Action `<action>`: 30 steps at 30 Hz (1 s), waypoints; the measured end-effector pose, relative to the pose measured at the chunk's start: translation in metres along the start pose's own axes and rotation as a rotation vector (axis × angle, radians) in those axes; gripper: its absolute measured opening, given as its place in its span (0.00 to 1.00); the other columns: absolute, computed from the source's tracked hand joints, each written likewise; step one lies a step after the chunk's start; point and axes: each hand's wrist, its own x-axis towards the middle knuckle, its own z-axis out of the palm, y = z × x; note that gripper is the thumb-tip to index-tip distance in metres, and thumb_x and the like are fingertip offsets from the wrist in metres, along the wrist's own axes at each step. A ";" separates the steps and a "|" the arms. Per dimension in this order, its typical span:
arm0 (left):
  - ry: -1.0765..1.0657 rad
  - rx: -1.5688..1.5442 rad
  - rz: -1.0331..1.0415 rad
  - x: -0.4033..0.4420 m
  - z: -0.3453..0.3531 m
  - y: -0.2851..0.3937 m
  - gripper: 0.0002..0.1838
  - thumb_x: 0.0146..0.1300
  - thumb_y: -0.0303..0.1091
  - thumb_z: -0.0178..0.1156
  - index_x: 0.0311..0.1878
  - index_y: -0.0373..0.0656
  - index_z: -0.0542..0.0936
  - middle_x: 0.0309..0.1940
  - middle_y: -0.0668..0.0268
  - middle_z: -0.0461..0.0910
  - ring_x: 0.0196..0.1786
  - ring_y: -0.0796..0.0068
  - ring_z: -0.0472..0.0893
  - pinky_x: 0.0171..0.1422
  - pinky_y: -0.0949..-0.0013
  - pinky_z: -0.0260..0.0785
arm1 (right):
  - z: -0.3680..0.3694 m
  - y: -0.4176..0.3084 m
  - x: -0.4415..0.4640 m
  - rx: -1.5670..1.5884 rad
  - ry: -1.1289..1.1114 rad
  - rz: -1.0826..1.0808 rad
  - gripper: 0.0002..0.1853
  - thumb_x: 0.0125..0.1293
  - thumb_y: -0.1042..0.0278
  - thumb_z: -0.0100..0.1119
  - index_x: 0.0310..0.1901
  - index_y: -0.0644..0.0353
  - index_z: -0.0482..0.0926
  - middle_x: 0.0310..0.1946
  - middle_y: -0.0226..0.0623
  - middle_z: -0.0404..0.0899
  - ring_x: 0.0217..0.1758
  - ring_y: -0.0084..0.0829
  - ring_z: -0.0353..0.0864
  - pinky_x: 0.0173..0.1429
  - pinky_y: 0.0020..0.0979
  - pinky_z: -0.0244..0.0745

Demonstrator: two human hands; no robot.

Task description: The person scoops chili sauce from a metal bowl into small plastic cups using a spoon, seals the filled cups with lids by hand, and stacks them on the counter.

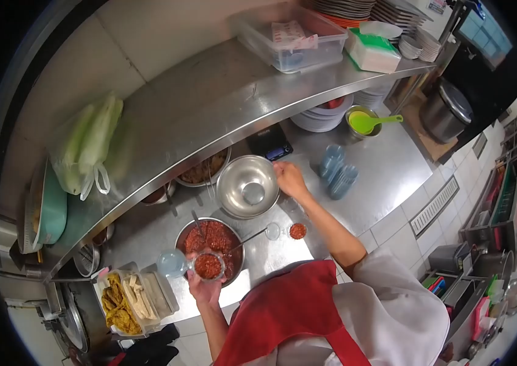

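Note:
My left hand [205, 291] holds a small clear cup of red sauce [208, 266] over the near edge of a metal pot of red sauce [211, 232]. A clear lid [172, 263] shows just left of the cup. My right hand [290, 179] grips the right rim of an empty steel bowl [248, 186], fingers closed at its edge. Below the bowl, a thin-handled utensil [251, 238] leans out of the pot toward an empty clear cup [272, 231]. Another small cup of red sauce [297, 231] stands to the right.
Stacked clear cups [339, 172] stand right of my right hand. A black scale [269, 142] lies behind the bowl. Trays of yellow and pale food [130, 299] sit at left. A steel shelf [209, 85] overhangs the table's back.

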 end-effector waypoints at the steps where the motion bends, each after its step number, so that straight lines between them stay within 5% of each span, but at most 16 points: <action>1: -0.006 0.010 -0.017 0.004 0.011 0.003 0.41 0.62 0.37 0.72 0.77 0.53 0.65 0.70 0.47 0.73 0.67 0.45 0.80 0.39 0.50 0.90 | 0.009 -0.006 -0.010 -0.023 0.040 -0.111 0.26 0.74 0.54 0.63 0.65 0.65 0.79 0.72 0.60 0.69 0.70 0.57 0.74 0.71 0.48 0.72; 4: 0.024 0.089 -0.140 0.006 0.020 -0.015 0.36 0.61 0.33 0.70 0.72 0.42 0.70 0.65 0.50 0.78 0.66 0.49 0.80 0.39 0.49 0.90 | -0.002 -0.064 -0.086 -0.099 0.301 -0.331 0.31 0.71 0.54 0.66 0.64 0.73 0.76 0.64 0.59 0.74 0.66 0.55 0.76 0.71 0.47 0.72; 5: 0.043 0.143 -0.190 0.007 0.022 -0.015 0.34 0.61 0.32 0.70 0.71 0.38 0.72 0.63 0.51 0.79 0.66 0.50 0.80 0.38 0.48 0.90 | -0.011 -0.099 -0.113 -0.024 0.097 -0.397 0.32 0.70 0.54 0.68 0.66 0.70 0.75 0.63 0.56 0.74 0.66 0.55 0.76 0.70 0.46 0.73; 6: 0.023 0.151 -0.235 0.008 0.037 -0.013 0.30 0.62 0.27 0.67 0.68 0.33 0.74 0.61 0.55 0.81 0.65 0.56 0.81 0.47 0.51 0.89 | -0.019 -0.128 -0.138 0.048 -0.110 -0.458 0.33 0.69 0.54 0.70 0.68 0.67 0.74 0.62 0.53 0.74 0.66 0.55 0.76 0.70 0.45 0.74; 8: 0.055 0.214 -0.240 0.008 0.029 -0.027 0.28 0.63 0.24 0.65 0.68 0.34 0.75 0.62 0.56 0.81 0.64 0.59 0.82 0.55 0.54 0.86 | -0.032 -0.169 -0.178 0.094 -0.443 -0.568 0.38 0.66 0.52 0.73 0.69 0.68 0.72 0.66 0.53 0.70 0.65 0.54 0.75 0.70 0.44 0.74; 10: 0.038 0.200 -0.264 0.005 0.027 -0.040 0.26 0.64 0.19 0.63 0.67 0.36 0.77 0.62 0.59 0.81 0.61 0.65 0.82 0.65 0.59 0.79 | -0.034 -0.180 -0.201 -0.055 -0.463 -0.596 0.37 0.64 0.55 0.75 0.68 0.69 0.73 0.62 0.53 0.71 0.66 0.52 0.74 0.70 0.43 0.74; 17: 0.054 0.191 -0.248 -0.006 0.031 -0.046 0.27 0.62 0.20 0.67 0.66 0.36 0.77 0.62 0.59 0.80 0.61 0.64 0.82 0.61 0.59 0.81 | -0.035 -0.181 -0.209 -0.111 -0.492 -0.600 0.33 0.61 0.62 0.75 0.64 0.70 0.74 0.56 0.54 0.73 0.63 0.53 0.75 0.67 0.44 0.75; 26: -0.012 0.065 -0.282 0.000 0.021 -0.040 0.27 0.64 0.28 0.66 0.67 0.37 0.75 0.64 0.48 0.78 0.63 0.48 0.82 0.42 0.49 0.90 | -0.088 -0.201 -0.177 -0.176 -0.270 -0.571 0.27 0.56 0.60 0.75 0.53 0.69 0.82 0.50 0.53 0.79 0.57 0.52 0.81 0.62 0.44 0.78; 28: -0.047 0.044 -0.270 -0.002 0.017 -0.036 0.28 0.64 0.29 0.67 0.67 0.37 0.75 0.65 0.47 0.77 0.64 0.45 0.82 0.43 0.49 0.90 | -0.112 -0.200 -0.140 -0.409 -0.128 -0.525 0.20 0.57 0.58 0.73 0.43 0.67 0.86 0.41 0.52 0.82 0.53 0.51 0.83 0.60 0.44 0.80; 30: -0.077 0.026 -0.251 -0.006 0.014 -0.032 0.29 0.64 0.31 0.68 0.67 0.38 0.74 0.65 0.47 0.77 0.65 0.42 0.81 0.44 0.48 0.90 | -0.122 -0.163 -0.068 -0.614 -0.024 -0.587 0.23 0.56 0.51 0.74 0.43 0.64 0.87 0.41 0.52 0.84 0.48 0.49 0.85 0.50 0.45 0.82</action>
